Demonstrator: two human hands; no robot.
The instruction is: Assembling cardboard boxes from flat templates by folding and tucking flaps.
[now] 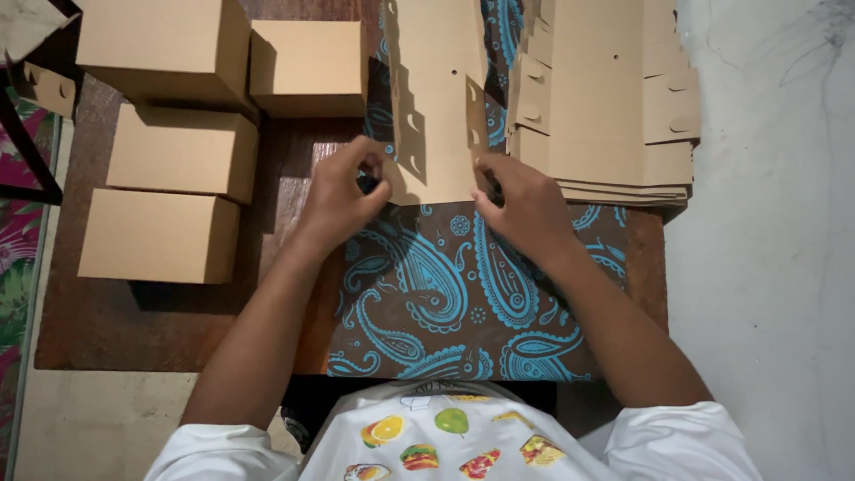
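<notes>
A flat brown cardboard box blank (pixel 438 98) with die-cut tabs lies in front of me on a dark cloth with a blue paisley pattern (pixel 445 294). My left hand (pixel 343 191) pinches the blank's near left flap between thumb and fingers. My right hand (pixel 525 200) grips its near right edge, fingers curled on the card. The blank's side flaps stand partly folded up.
A stack of unfolded cardboard blanks (pixel 614 98) lies to the right on the cloth. Several assembled brown boxes (pixel 174 147) sit to the left on a dark wooden table (pixel 134 325). A pale floor (pixel 766 267) lies to the right, a flowered mat (pixel 13 267) at far left.
</notes>
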